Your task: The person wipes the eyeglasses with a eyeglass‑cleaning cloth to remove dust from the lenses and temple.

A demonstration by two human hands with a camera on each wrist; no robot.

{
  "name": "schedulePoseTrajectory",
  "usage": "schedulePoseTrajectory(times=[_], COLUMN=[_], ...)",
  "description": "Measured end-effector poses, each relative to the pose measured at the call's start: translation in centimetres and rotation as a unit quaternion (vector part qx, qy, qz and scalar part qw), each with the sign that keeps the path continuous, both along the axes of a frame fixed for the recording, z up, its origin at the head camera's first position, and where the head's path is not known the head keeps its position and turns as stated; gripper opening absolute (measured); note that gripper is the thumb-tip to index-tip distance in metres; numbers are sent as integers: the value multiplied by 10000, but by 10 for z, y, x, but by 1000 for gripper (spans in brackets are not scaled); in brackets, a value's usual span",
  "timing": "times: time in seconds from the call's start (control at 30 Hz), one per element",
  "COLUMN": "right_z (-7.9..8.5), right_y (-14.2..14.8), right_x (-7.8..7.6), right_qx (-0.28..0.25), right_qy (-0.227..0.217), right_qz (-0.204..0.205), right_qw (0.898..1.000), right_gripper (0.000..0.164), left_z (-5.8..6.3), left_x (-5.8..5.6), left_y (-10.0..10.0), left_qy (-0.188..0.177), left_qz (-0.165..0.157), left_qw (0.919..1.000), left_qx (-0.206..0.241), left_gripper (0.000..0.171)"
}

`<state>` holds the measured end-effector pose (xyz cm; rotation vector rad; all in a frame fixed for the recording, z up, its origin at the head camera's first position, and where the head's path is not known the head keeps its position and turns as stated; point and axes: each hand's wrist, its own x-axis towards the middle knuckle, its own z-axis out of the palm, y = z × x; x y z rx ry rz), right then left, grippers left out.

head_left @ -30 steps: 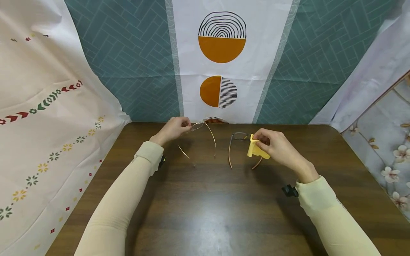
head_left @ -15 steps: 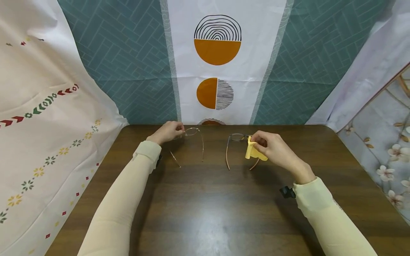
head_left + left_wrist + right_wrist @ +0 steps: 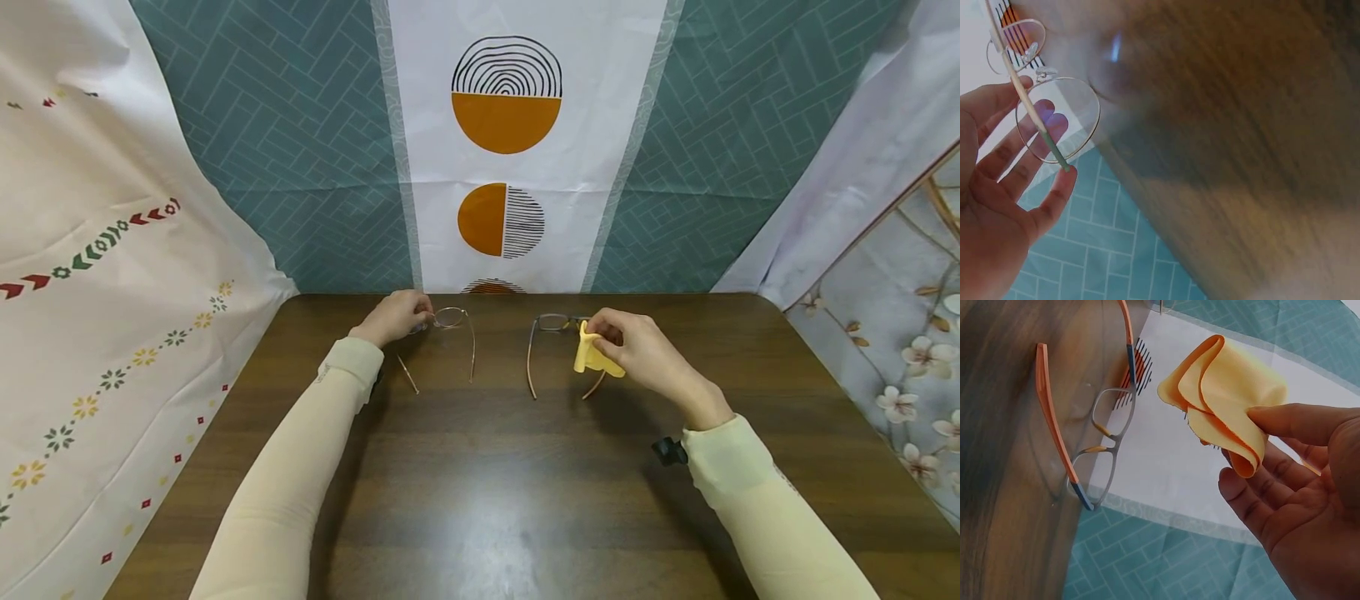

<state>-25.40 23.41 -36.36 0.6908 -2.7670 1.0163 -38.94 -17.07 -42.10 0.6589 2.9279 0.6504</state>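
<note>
Gold wire-rimmed eyeglasses (image 3: 450, 317) stand at the back of the table, left of centre, temples pointing toward me. My left hand (image 3: 396, 318) pinches them around the bridge, covering part of the frame; in the left wrist view the fingers show behind a round lens (image 3: 1059, 120). To the right, my right hand (image 3: 633, 337) pinches a folded yellow cloth (image 3: 1229, 394) between thumb and fingers. Just behind that cloth, a second pair of eyeglasses (image 3: 1124, 419), grey-framed with orange-brown temples, sits on the table. In the head view the cloth hides part of this pair.
The dark wooden table (image 3: 480, 483) ends at the back against a patterned teal and white cloth backdrop (image 3: 315, 167). A cream curtain (image 3: 112, 292) hangs on the left, and a floral sheet (image 3: 900, 358) borders the right side.
My left hand has brought the gold eyeglasses down and left onto the table. My right hand with the yellow cloth has hardly moved; the head view has shifted slightly.
</note>
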Motion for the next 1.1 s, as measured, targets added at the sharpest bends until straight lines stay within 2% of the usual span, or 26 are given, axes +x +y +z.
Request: schedulePoseTrajectory(times=[0.17,0.33,0.43,0.53,0.6,0.77,0.9,1.1], right_z=[-1,-2,-3,-1,0,1,1,2], right_y=[2,4,5,5,5,5,3,1], right_x=[-2,-6,-8,-11,-12,-16,-19,-25], right_qx=[58,111,130,113,112,125,150,188], right_qy=[-57,27,86,70,64,66,142,132], right_qz=[-47,-84,-62,-58,-73,-115,-109,-119], right_qw=[10000,9999,9999,9999,9999,9998,9997,9997], right_gripper=[14,15,13,13,14,13,13,13], left_z=[2,12,20,27,30,30,25,12], left_x=[4,12,19,25,30,37,39,38], left_y=[5,27,47,67,80,108,127,150], left_qy=[169,455,375,137,-25,-460,-724,-865], left_qz=[193,237,118,-6,-85,-175,14,271], left_qw=[9995,9966,9920,9833,9789,9764,9798,9840], left_qx=[168,646,1204,1814,2043,2104,1863,1535], left_gripper=[20,23,22,22,22,24,28,34])
